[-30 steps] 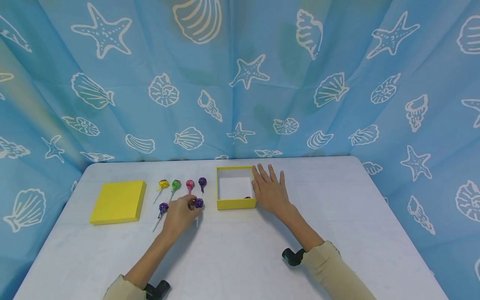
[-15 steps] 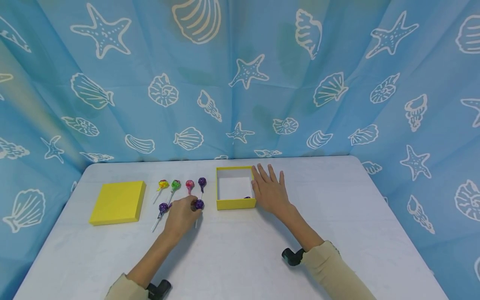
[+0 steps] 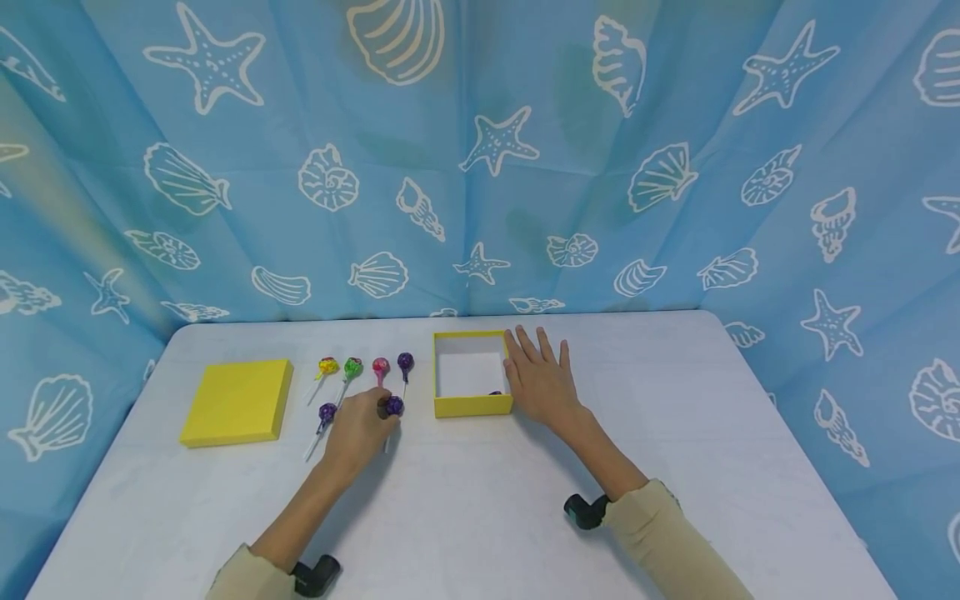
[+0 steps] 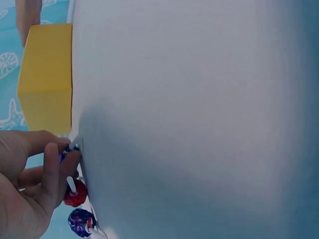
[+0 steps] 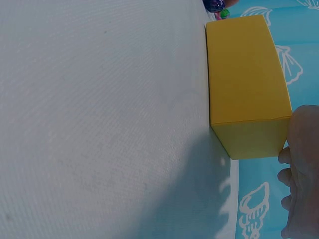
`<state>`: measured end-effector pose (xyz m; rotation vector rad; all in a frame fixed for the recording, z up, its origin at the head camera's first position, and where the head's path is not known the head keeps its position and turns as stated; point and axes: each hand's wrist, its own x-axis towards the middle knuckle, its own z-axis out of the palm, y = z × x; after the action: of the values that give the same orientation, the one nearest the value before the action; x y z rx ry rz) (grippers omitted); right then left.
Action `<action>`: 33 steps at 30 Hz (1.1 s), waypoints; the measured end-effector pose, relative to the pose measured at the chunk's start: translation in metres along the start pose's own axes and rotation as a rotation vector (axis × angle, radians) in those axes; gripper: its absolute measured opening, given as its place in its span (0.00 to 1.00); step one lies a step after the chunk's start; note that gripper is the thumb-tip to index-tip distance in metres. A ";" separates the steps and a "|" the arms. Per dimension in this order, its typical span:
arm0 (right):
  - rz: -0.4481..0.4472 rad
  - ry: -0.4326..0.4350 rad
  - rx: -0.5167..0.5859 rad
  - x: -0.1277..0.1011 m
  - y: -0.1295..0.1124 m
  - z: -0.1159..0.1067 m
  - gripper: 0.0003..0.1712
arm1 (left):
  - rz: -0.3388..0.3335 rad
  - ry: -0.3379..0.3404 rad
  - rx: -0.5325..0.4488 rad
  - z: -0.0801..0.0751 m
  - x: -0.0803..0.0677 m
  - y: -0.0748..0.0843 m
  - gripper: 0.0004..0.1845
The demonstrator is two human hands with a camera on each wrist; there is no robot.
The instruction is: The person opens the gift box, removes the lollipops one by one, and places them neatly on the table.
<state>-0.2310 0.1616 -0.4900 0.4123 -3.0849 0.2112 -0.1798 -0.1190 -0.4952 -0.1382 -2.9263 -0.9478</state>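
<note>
On the white table [image 3: 480, 500], a left hand [image 3: 358, 429] is pinching a purple lollipop [image 3: 393, 405].
It is lying just left of the open yellow box [image 3: 471, 407], whose right wall the flat, spread right hand [image 3: 542, 383] is touching.

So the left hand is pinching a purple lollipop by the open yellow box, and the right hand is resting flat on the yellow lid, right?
Not quite. The right hand rests flat on the table against the side of the open yellow box, not on the yellow lid, which lies untouched far to the left, as the head view shows. The left hand does pinch a purple lollipop.
</note>
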 end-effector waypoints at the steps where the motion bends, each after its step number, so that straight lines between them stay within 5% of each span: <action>1: 0.002 -0.001 0.005 0.000 0.000 0.000 0.33 | 0.001 0.004 0.003 0.000 0.000 -0.001 0.20; 26: 0.010 -0.011 0.025 -0.002 -0.002 -0.004 0.33 | -0.050 -0.017 -0.004 -0.005 0.004 -0.004 0.21; 33: 0.008 -0.011 0.026 -0.002 -0.002 -0.004 0.33 | -0.020 0.009 -0.049 -0.016 0.009 0.007 0.19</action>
<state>-0.2287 0.1611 -0.4858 0.4042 -3.0984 0.2502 -0.1873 -0.1220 -0.4773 -0.1074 -2.9031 -1.0203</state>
